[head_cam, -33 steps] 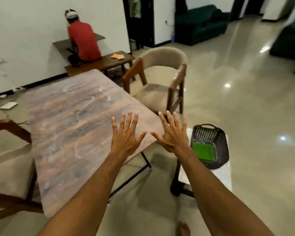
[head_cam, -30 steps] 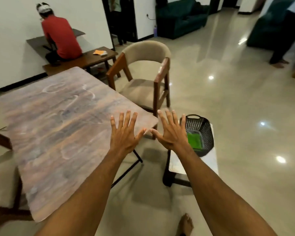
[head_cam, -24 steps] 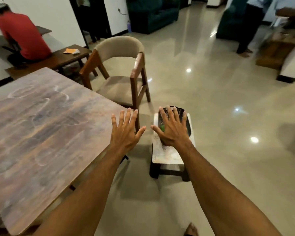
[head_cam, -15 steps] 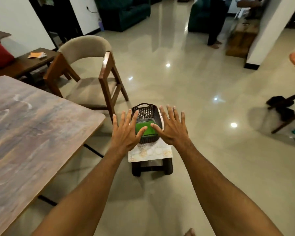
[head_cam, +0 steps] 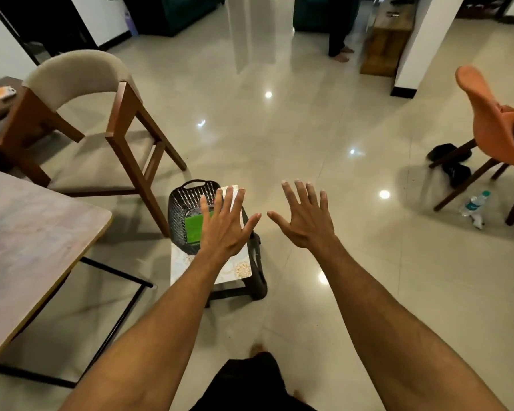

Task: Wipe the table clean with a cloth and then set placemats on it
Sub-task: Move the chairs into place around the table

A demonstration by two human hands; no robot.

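Note:
The wooden table [head_cam: 27,241] with pale smears fills the left edge of the view. A dark perforated basket [head_cam: 180,215] stands on a low stool [head_cam: 235,271] with a patterned top, and a green cloth [head_cam: 194,229] lies inside it. My left hand [head_cam: 224,226] hovers spread over the basket's right side, hiding part of it. My right hand [head_cam: 304,216] is held out with fingers spread above the bare floor, to the right of the stool. Neither hand holds anything.
A wooden chair with a beige seat [head_cam: 86,120] stands beyond the table corner. An orange chair [head_cam: 487,120] with a seated person is at the right, a water bottle [head_cam: 474,204] and dark shoes [head_cam: 450,161] beside it. A person's feet [head_cam: 340,53] show far back.
My view has swung right, away from the table toward the stool and basket. Both hands stay spread and empty; the basket now sits under my left hand instead of between the hands.

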